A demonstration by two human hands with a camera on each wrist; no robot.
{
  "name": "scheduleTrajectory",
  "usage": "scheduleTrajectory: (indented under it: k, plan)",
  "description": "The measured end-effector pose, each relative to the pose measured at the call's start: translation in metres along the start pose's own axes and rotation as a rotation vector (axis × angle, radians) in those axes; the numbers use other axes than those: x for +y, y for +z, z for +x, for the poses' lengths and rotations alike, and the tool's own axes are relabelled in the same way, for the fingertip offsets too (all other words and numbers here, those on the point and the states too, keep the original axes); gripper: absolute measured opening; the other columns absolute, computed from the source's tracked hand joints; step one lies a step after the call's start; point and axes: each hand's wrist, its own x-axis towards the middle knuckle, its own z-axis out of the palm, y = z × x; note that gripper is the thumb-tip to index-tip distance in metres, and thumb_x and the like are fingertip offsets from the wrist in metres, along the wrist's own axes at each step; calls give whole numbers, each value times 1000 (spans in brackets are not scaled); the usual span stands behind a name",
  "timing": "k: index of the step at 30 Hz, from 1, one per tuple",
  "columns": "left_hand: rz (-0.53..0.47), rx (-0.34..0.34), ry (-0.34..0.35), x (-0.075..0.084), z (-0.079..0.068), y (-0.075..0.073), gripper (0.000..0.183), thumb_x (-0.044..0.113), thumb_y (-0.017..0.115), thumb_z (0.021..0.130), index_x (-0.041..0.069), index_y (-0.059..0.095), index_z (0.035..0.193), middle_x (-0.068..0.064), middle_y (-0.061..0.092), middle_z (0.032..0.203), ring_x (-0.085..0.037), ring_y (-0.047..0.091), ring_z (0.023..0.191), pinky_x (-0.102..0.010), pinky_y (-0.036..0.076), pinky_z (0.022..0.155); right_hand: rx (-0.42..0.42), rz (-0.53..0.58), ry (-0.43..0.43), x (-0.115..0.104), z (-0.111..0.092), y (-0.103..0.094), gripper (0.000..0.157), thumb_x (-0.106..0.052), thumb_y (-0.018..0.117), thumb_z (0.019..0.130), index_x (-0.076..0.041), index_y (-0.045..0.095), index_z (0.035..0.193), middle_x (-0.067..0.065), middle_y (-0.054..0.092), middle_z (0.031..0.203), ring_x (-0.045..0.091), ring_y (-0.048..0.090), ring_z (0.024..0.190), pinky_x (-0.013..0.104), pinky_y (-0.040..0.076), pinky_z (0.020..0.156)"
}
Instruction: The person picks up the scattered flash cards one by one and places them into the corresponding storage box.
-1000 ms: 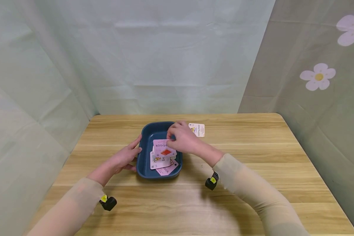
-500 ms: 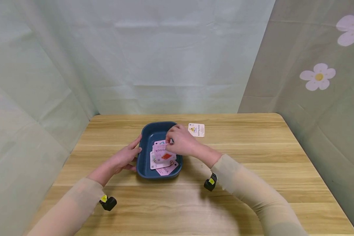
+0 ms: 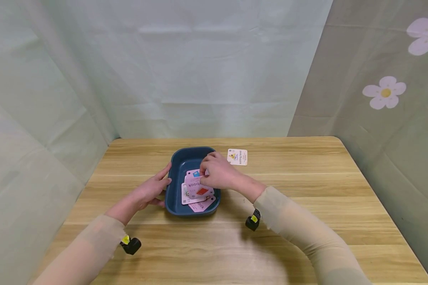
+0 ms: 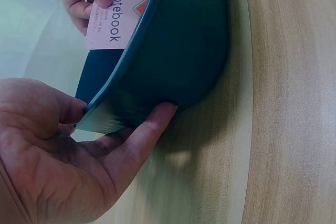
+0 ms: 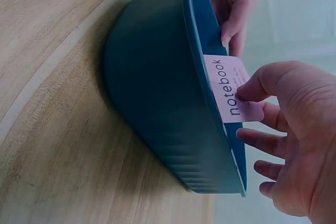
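My right hand [image 3: 219,171] pinches a pink "notebook" flashcard [image 5: 224,85] between thumb and fingers. That card, bearing a red notebook picture, stands tilted inside the blue plastic basin [image 3: 180,163], its top edge above the rim in both wrist views. Beneath it in the basin lie several other flashcards [image 3: 201,206], overlapping one another and partly covered. On the basin's left side, my left hand [image 4: 68,161] grips the wall, with digits at the rim and one stretched along the outer side.
A white "sailing boat" card [image 3: 237,157] lies on the wooden table [image 3: 299,221], beyond the basin to the right. Pale curtains [image 3: 199,79] hang behind the table and at both sides. Black wrist cameras [image 3: 130,246] are strapped to both forearms.
My right hand has shifted slightly toward me, and the notebook card has come lower with it, uncovering a card with a blue picture behind. The left hand and basin have stayed put.
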Motion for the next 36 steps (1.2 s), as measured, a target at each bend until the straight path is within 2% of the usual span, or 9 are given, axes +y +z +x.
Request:
scheduleTrajectory:
  k: [9,13,22,29,36]
  plan:
    - [2,-3,4,0,0,-1,66,24,35,112,41,-1,164,-32,25,159,-36,62,111,-43,61,73,-8,-4,0,1,1,1,9,-30,72,86,-24,66,83,-2,64,123,28,39,135,42,29,116]
    - [3,-3,3,0,-1,0,66,24,35,112,42,-1,164,-32,25,160,-36,62,111,-43,61,73,-5,-1,8,1,1,0,9,-30,70,87,-24,68,92,-1,63,124,28,36,138,44,28,117]
    - [4,-4,-1,0,-1,0,66,25,36,112,42,-2,163,-32,23,161,-37,62,111,-43,61,74,0,26,11,2,0,-2,32,-30,70,90,-17,72,118,3,59,137,32,32,144,47,22,120]
    - [1,-3,-1,0,-1,-1,66,25,36,112,42,-2,163,-32,25,160,-37,62,111,-43,61,74,36,11,-1,3,1,-3,32,-30,68,90,-20,69,120,1,60,136,29,34,143,44,24,120]
    - [-3,-3,-8,1,-1,-1,66,24,36,112,42,-2,163,-32,24,160,-37,62,112,-43,61,74,81,51,12,3,0,-6,29,-28,69,91,-23,69,119,-1,60,136,28,33,144,44,24,120]
